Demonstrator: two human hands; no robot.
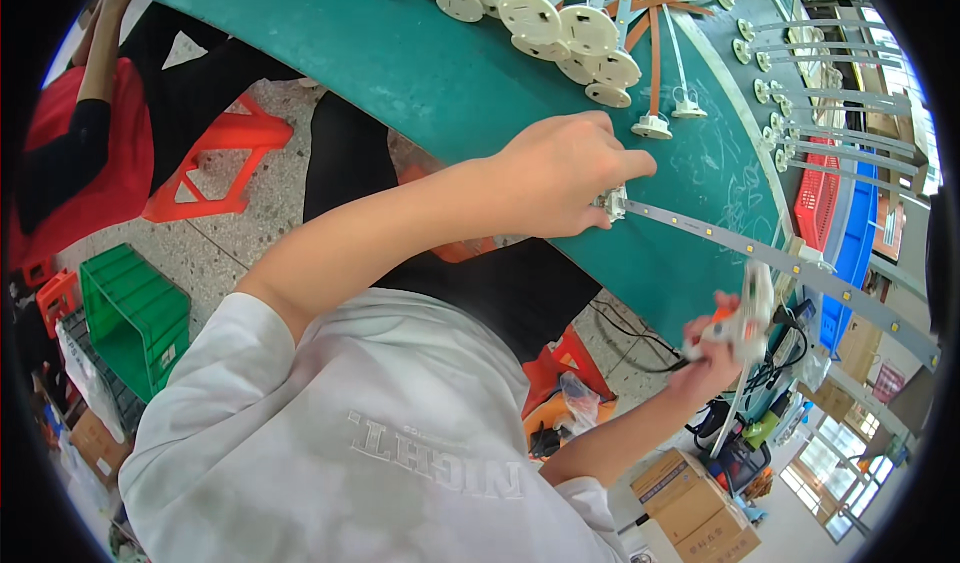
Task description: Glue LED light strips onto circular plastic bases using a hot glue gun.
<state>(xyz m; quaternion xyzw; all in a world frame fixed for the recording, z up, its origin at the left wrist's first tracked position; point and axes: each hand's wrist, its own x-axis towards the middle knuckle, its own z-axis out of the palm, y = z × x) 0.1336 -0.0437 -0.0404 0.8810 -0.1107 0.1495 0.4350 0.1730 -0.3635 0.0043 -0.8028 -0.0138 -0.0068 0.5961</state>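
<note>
My left hand is closed around the white fitting at the near end of a long grey LED strip. The strip slants away to the right, past the table's edge, with small yellow chips along it. Below the strip, my right hand grips a white hot glue gun with an orange part near the fingers. Its tip points up, close to the strip; whether they touch I cannot tell. Beyond my left hand, white round bases lie heaped on the green table.
Brown and white strips with round ends fan out at the table's far side. More strips hang at the right by a red basket and a blue bin. A co-worker in red sits at left, near a green crate.
</note>
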